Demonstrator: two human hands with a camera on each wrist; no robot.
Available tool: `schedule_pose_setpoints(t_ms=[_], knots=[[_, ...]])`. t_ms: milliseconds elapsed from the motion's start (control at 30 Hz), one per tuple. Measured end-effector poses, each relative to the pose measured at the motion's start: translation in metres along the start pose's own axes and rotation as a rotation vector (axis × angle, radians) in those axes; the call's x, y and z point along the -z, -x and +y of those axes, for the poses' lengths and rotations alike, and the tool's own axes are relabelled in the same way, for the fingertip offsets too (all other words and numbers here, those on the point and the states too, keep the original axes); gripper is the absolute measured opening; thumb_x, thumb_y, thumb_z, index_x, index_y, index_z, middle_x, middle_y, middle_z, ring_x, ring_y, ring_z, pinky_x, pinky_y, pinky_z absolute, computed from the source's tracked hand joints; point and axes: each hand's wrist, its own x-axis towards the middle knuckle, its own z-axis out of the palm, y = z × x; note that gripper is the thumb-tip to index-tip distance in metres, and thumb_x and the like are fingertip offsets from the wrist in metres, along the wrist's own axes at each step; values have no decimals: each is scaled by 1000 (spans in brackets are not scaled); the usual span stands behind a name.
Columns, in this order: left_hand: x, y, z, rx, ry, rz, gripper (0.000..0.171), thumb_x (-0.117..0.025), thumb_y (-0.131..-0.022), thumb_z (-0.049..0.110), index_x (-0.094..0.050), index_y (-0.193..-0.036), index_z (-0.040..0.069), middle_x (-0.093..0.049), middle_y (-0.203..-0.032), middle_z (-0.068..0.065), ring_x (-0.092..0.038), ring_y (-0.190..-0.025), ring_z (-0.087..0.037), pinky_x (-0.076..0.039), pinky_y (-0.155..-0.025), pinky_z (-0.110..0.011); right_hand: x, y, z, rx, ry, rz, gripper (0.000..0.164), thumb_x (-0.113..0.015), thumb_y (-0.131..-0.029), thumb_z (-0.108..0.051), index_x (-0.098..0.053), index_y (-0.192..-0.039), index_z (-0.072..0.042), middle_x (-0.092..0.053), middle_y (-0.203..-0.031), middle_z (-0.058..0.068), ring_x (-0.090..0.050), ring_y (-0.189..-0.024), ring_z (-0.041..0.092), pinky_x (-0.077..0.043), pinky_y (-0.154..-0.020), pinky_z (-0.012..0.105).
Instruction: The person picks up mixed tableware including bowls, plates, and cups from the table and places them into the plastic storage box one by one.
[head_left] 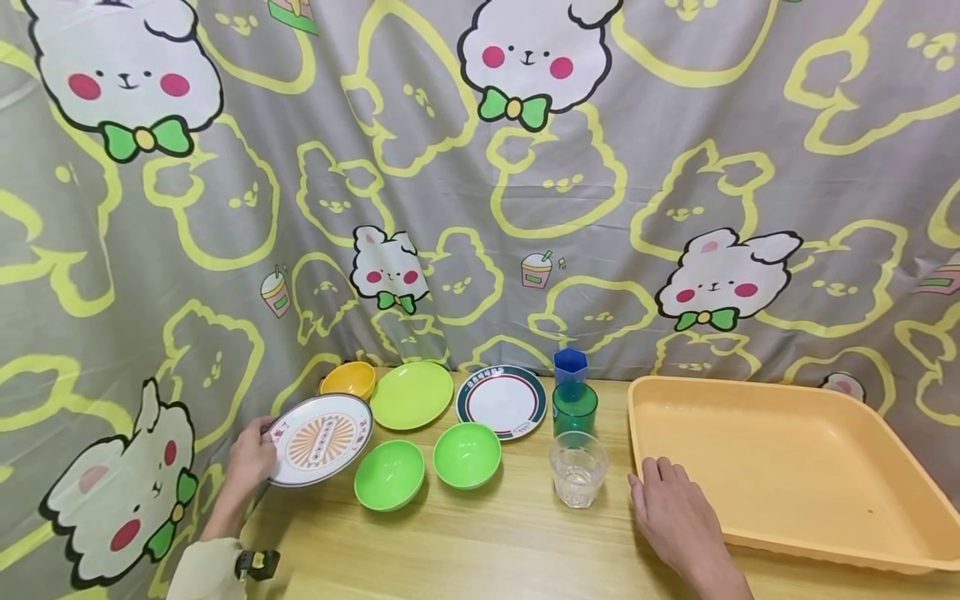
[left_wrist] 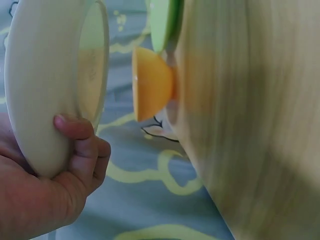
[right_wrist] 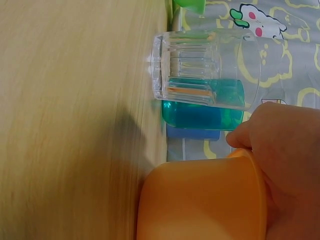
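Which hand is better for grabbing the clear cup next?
Probably the right hand: it's close beside the clear cup, touching the tray. The left hand is farther away and already holds the white plate.

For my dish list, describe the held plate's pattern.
The plate: orange sunburst on white, pinkish marks near the rim; best seen in the head view.

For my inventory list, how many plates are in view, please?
3: the patterned plate held in the left hand, the yellow-green plate at the back, and the dark-rimmed plate to its right.
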Motion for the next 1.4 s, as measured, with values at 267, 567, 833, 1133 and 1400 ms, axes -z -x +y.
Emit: schedule_pose_setpoints(t_ms=[267,567,833,1133,1400], knots=[[0,2,16,-21,27,35,45,-32,-99,-4,-43,-142,-14,-49,-133,-43,-52,-112,-53,-41,-97,-62,1,0,0,-8,-6,-14,25,-55,-104,-22,-51,-86,-4,-45,-77,5,-44,-69,24,-36,-53,33],[-6,6,31,-56,70,34,43,-33,-99,-6,-45,-140,-16,-51,-130,-43,-52,-113,-52,-40,-99,-60,1,0,1,0,-1,-1,24,-55,-103,-22,-52,-88,-4,-46,-78,6,-45,-70,25,-37,-54,35],[-9,9,45,-52,90,24,44,-33,-101,-5,-43,-142,-15,-53,-128,-41,-54,-108,-47,-42,-93,-55,0,0,1,12,-5,14,24,-56,-102,-22,-52,-88,-3,-47,-78,6,-46,-71,26,-38,-54,36],[-15,14,57,-60,122,7,44,-32,-102,-5,-42,-144,-13,-51,-133,-39,-52,-114,-46,-40,-99,-56,1,0,0,21,-8,21,24,-57,-102,-21,-51,-86,-4,-46,-76,5,-46,-69,25,-37,-53,34],[-24,17,72,-67,161,2,44,-31,-103,-5,-41,-145,-14,-51,-133,-39,-53,-113,-45,-42,-97,-54,2,0,1,14,-8,8,24,-56,-103,-21,-51,-86,-4,-46,-77,6,-45,-69,25,-37,-53,35]])
